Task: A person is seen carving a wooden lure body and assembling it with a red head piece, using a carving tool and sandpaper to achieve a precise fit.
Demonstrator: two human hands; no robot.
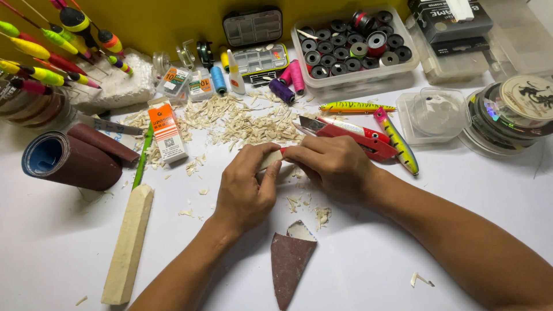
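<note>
1. Your left hand and right hand cover most of the small wood piece at frame centre; only a pale sliver shows.
2. Your right forearm runs off the lower right edge.
3. The fishing floats are cut off at the upper left.

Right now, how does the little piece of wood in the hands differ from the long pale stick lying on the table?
The small wood piece is short and pinched between the left hand and right hand; the long wood stick is far longer and lies untouched at the left. The small piece is mostly hidden by fingers; the stick shows whole, squared. Both are pale wood.
</note>
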